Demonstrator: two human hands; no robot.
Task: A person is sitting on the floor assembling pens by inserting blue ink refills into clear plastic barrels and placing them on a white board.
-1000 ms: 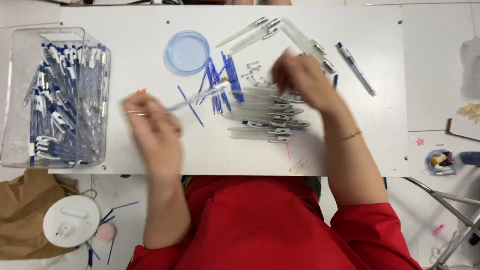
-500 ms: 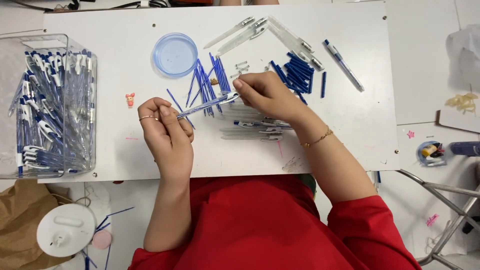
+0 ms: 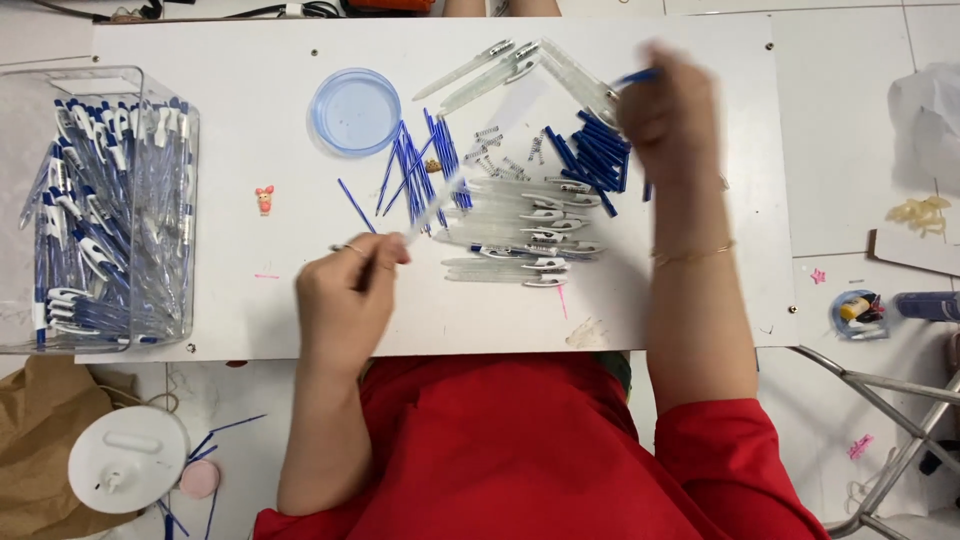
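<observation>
My left hand (image 3: 345, 300) pinches a clear pen barrel (image 3: 428, 212) at frame centre. My blurred right hand (image 3: 668, 115), upper right, grips a blue refill (image 3: 634, 76) above the blue refill pile (image 3: 590, 155).

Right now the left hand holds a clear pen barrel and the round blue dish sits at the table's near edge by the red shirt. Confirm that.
Not quite. The left hand does hold a clear pen barrel, but the round blue dish sits toward the far side of the table, beyond the blue refills. The head view shows it.
</observation>
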